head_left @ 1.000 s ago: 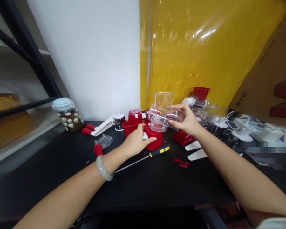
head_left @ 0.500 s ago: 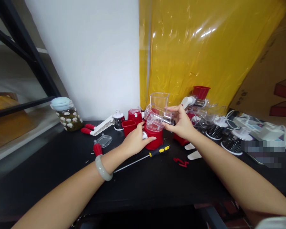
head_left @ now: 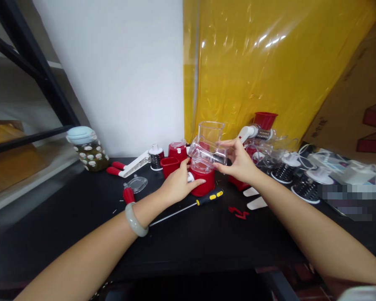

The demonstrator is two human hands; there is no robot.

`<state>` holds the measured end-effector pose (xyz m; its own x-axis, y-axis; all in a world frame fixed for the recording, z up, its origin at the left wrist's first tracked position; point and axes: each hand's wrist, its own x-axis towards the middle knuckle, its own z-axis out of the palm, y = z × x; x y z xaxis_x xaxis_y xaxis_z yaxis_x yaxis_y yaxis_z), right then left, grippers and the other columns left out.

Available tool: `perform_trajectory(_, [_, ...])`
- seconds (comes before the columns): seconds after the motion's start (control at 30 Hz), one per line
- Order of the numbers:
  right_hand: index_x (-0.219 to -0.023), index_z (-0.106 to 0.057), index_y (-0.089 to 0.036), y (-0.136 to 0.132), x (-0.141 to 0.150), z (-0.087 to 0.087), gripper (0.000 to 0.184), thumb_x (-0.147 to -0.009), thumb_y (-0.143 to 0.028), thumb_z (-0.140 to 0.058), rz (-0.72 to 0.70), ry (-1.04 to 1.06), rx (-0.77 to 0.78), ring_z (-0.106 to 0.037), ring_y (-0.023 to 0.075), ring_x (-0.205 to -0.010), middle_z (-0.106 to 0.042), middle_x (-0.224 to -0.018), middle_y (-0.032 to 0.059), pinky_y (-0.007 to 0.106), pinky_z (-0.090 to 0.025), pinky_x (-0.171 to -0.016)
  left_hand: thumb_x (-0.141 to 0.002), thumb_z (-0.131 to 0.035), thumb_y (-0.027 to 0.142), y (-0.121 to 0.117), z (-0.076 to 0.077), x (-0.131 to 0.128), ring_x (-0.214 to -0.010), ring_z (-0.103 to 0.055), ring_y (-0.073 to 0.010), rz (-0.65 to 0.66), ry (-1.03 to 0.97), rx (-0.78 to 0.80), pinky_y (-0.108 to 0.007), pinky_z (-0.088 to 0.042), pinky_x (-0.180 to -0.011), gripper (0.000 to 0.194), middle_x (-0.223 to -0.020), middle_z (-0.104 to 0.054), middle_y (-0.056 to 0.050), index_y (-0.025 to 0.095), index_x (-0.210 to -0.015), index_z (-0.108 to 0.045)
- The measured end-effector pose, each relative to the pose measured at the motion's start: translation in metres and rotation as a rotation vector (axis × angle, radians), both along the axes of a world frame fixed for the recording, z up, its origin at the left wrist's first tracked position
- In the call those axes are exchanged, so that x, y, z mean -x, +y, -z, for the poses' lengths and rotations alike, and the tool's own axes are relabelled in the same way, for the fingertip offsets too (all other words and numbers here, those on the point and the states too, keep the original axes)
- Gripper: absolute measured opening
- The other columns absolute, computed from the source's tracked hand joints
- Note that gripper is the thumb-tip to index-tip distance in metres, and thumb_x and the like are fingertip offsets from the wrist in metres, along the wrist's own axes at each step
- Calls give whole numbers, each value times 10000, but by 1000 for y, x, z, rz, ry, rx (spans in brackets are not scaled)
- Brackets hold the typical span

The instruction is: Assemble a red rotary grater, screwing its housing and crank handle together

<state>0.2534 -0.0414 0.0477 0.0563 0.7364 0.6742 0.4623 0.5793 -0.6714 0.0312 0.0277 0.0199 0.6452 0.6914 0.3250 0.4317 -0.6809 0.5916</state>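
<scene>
My right hand point(head_left: 238, 161) grips the right end of a clear plastic grater housing point(head_left: 207, 146), thumb below and fingers above. The housing, with its square feed chute pointing up, sits on or just over a round red base point(head_left: 203, 184). Around the left side of that base my left hand point(head_left: 180, 182) is closed, thumb in front, beside a white knob point(head_left: 190, 177). A red square cup point(head_left: 169, 167) stands just behind the left hand. In front of the base lies a long screwdriver point(head_left: 207, 198) with a black and yellow handle.
Left are a jar point(head_left: 87, 150), a white handle with red grips point(head_left: 131, 165), a drum grater point(head_left: 156, 156) and a clear lid point(head_left: 138, 184). Right are red clips point(head_left: 238, 212), white strips point(head_left: 257, 203), more drums point(head_left: 310, 186) and cables. A yellow-wrapped panel point(head_left: 253, 62) stands behind.
Both hands keep their hold on the housing and base, almost unmoved. The view has shifted very slightly.
</scene>
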Motion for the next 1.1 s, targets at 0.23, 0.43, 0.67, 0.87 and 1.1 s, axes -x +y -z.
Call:
perform_trajectory(0.23, [-1056, -414, -254, -4, 5, -4, 572, -663, -379, -810, 73, -105, -9, -605, 270, -1134, -565, -1208, 102, 502, -535, -963, -776, -618, 650, -2, -3, -1, -1273, -537, -378, -32, 29, -9, -506, -456, -1013, 944, -1402, -529, -239, 138, -1476, -248])
perform_trajectory(0.43, [-1050, -416, -252, -5, 3, -7, 554, -672, -363, -805, 35, -177, -41, -580, 268, -1179, -560, -1231, 107, 478, -522, -979, -797, -599, 635, -4, -6, 0, -1162, -614, -382, -24, 50, -24, -501, -498, -942, 884, -1289, -610, -227, 130, -1451, -286])
perform_trajectory(0.67, [-1021, -418, -249, -6, 5, -7, 593, -619, -371, -837, 131, -98, 27, -628, 274, -1083, -591, -1178, 108, 483, -555, -911, -767, -633, 643, -2, -2, -2, -1268, -541, -378, -28, 6, -7, -503, -462, -1007, 964, -1396, -532, -242, 134, -1480, -230])
perform_trajectory(0.87, [-1058, -435, -239, -7, 9, -13, 582, -651, -406, -816, 158, -235, -42, -598, 295, -1142, -588, -1196, 117, 474, -552, -904, -727, -668, 656, -13, -11, -9, -1172, -604, -403, -134, 35, -30, -494, -502, -920, 1003, -1308, -593, -257, 100, -1453, -257])
perform_trajectory(1.1, [-1052, -407, -244, -4, -3, -15, 597, -646, -398, -817, 75, -194, 41, -599, 288, -1149, -555, -1253, 121, 480, -538, -951, -732, -685, 623, -19, -13, -12, -1211, -587, -359, -200, 49, -63, -442, -497, -941, 975, -1358, -569, -224, 109, -1449, -270])
